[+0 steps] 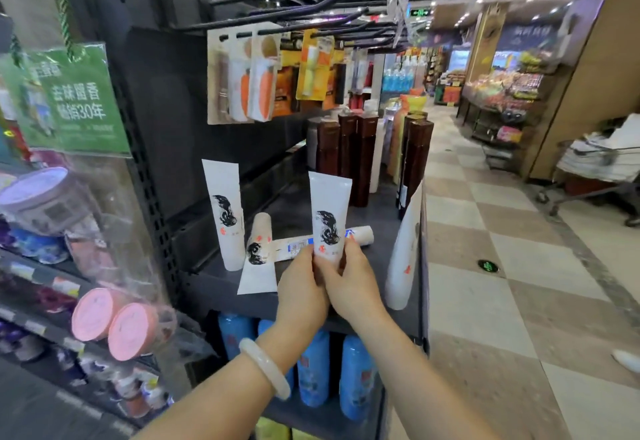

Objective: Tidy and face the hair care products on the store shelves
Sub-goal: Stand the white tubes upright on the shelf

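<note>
I hold a white tube [328, 211] with a black hair picture upright over the dark shelf [221, 287], its printed face toward me. My left hand [300, 287] and my right hand [349, 280] both grip its lower end. Another white tube [224, 217] stands upright at the left. Two more tubes lie flat behind my hands: one [258, 259] points toward me, the other [294, 247] lies crosswise. A fifth white tube [403, 259] leans at the shelf's right edge.
Tall brown bottles [356, 155] stand at the back of the shelf. Carded items [256, 75] hang from hooks above. Blue bottles [353, 373] fill the shelf below. Pink-lidded jars [114, 321] sit on the left shelving. The tiled aisle [502, 266] runs along the right.
</note>
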The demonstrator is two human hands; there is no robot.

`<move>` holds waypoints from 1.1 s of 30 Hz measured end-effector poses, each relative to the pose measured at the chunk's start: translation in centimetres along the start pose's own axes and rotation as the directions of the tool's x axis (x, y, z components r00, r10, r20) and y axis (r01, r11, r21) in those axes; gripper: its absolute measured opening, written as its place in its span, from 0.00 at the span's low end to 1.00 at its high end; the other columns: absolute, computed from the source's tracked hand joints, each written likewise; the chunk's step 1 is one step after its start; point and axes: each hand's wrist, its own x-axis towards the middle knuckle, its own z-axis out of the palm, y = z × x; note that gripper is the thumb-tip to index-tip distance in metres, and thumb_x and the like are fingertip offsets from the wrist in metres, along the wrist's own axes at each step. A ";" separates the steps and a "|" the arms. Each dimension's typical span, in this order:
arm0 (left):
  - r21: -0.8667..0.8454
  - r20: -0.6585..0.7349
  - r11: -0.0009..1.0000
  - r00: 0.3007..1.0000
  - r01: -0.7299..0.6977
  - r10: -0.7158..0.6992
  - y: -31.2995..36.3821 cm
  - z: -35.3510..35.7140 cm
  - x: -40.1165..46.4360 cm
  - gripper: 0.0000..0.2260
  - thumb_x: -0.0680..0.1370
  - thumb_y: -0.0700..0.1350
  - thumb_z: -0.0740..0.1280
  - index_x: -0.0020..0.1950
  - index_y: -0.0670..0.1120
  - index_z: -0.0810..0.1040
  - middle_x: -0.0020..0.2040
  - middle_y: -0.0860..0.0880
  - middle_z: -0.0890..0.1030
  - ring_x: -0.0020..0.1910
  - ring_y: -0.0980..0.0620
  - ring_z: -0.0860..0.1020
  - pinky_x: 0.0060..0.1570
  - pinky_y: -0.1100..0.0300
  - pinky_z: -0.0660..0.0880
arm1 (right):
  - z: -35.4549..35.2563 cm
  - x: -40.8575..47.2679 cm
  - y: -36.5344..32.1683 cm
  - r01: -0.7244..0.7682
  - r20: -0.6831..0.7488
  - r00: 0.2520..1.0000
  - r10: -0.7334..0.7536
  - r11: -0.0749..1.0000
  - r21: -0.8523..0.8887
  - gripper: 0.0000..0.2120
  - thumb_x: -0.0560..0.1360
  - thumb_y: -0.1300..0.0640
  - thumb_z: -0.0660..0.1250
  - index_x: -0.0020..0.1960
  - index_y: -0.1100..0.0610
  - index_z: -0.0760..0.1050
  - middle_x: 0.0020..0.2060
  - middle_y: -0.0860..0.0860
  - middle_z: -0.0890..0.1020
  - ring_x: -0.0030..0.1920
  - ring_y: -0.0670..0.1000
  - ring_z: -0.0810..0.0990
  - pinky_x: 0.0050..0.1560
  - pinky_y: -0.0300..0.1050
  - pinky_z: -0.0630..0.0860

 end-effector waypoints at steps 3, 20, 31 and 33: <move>-0.022 -0.006 0.999 0.999 0.044 -0.044 0.2 0.9 -0.2 0.06 0.75 0.41 0.64 0.47 0.52 0.72 0.40 0.56 0.79 0.42 0.57 0.78 0.43 0.69 0.73 | -0.6 -0.1 0.5 0.005 -0.023 1.000 -0.006 1.000 -0.017 0.15 0.76 0.55 0.64 0.62 0.52 0.68 0.56 0.46 0.78 0.56 0.47 0.77 0.58 0.42 0.73; 0.362 -0.124 0.916 0.965 -0.174 0.232 -5.6 -7.9 -0.7 0.16 0.70 0.46 0.72 0.56 0.44 0.77 0.54 0.47 0.76 0.55 0.46 0.72 0.57 0.52 0.69 | 3.1 -6.5 -0.6 0.249 -0.110 0.955 -0.277 0.945 -0.214 0.15 0.76 0.61 0.63 0.60 0.48 0.69 0.52 0.39 0.71 0.56 0.42 0.74 0.59 0.38 0.70; -0.238 0.062 0.904 0.934 0.356 -0.352 -5.2 -9.1 0.1 0.10 0.75 0.39 0.65 0.54 0.46 0.68 0.36 0.46 0.79 0.33 0.51 0.80 0.42 0.52 0.78 | 7.0 -1.8 -2.2 -0.089 -0.019 0.996 0.088 0.942 -0.324 0.13 0.78 0.60 0.58 0.62 0.57 0.72 0.51 0.50 0.78 0.47 0.47 0.74 0.36 0.29 0.68; -0.408 0.070 0.821 0.910 0.399 -0.408 -4.4 -8.8 -0.1 0.08 0.76 0.35 0.64 0.50 0.46 0.68 0.37 0.44 0.80 0.33 0.50 0.80 0.41 0.53 0.78 | 7.1 -2.3 -1.9 -0.128 -0.092 0.989 0.112 0.974 -0.186 0.17 0.77 0.57 0.62 0.64 0.57 0.68 0.49 0.49 0.76 0.45 0.46 0.74 0.39 0.31 0.69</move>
